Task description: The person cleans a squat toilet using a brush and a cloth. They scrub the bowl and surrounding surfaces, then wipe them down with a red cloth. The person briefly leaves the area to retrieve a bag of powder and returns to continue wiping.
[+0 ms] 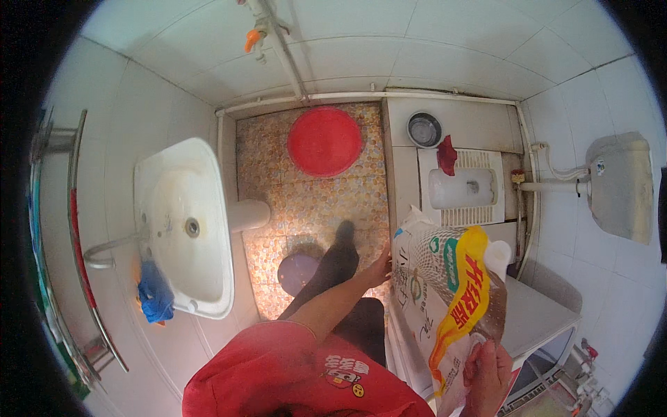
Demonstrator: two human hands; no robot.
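A large white printed plastic bag with a yellow band and green patches stands in front of me to the right; it bears writing. Its mouth side, near me, is pinched in the fingers of my right hand. Along the bag's left edge is my left hand, most of its fingers hidden behind the plastic, so its grip does not show. Just past the bag's right side, a small white plastic object shows partly. Under the bag's right side is a white tabletop or appliance top.
A red basin sits on the pebble-patterned floor, with a purple round object nearer. On the raised step are a squat toilet, a metal bowl and a red cloth. A washbasin with a blue cloth is left.
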